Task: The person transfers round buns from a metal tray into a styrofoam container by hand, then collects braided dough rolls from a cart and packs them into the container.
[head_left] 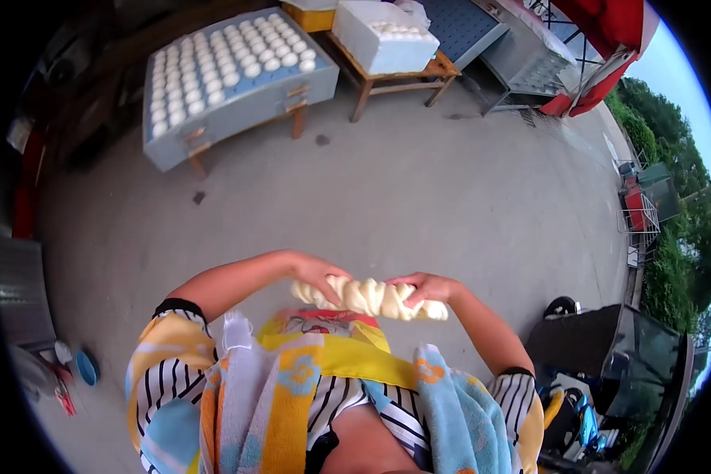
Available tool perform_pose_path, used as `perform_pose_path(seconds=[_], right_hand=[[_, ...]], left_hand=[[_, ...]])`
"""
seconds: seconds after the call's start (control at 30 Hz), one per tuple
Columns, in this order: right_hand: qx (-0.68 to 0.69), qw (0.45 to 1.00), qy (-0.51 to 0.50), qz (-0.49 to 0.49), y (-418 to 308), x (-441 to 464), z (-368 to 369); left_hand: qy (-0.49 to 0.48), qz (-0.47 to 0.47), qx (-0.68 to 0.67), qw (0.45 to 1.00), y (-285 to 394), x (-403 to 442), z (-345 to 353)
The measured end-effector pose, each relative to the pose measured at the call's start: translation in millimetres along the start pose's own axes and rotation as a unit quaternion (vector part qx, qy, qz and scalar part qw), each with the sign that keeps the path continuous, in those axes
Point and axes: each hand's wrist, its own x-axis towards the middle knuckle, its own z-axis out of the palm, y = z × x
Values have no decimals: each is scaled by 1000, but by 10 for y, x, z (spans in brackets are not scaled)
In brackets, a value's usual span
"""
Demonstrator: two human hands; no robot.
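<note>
A thick, pale, twisted roll that looks like dough is held level in front of my body, above a yellow and red patterned cloth or apron. My left hand grips it near its right end, and my right hand grips it near its left end. The fingers of both hands wrap round it, and part of them is hidden behind it. Between my hands the twisted middle shows.
A grey tray table with rows of round white pieces stands at the upper left. Beside it, a white box rests on a wooden stool. A blue bowl is at the lower left, a dark vehicle at the right.
</note>
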Motion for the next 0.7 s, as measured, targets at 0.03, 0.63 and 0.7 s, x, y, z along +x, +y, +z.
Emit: perform_pose_path(seconds=[0.03,0.63,0.7], right_hand=[[-2,1000,19,8,-209,-87,-275],[-218,974,-45,-37,-4305,1647,-8294],[-263,964,1,-50,-4887,1901,-9074]], left_hand=[[-13,0,33,999,200,115,-363],[246,81,73,963,2767,1308,-7906],[275,107,96,951,2939,1332,-8992]])
